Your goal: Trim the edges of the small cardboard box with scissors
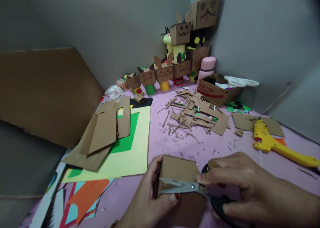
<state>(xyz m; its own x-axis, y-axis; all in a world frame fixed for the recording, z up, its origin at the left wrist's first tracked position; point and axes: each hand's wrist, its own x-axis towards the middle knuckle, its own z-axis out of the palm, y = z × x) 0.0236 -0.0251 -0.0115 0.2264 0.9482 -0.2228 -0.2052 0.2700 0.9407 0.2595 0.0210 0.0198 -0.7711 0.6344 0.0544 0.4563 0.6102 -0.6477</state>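
Low in the head view, my left hand grips a small brown cardboard box by its left side, the thumb lying across the front. My right hand has its fingers in the black handles of a pair of scissors. The slightly parted blades point left across the box, just above my left thumb. Whether they touch or cut the cardboard I cannot tell. The box's lower part is shaded and partly behind my left hand.
A yellow glue gun lies at right. Cardboard scraps cover the middle. Cardboard sheets rest on coloured paper at left. Box-headed animal figures, a pink bottle and a carton with white-handled scissors stand behind.
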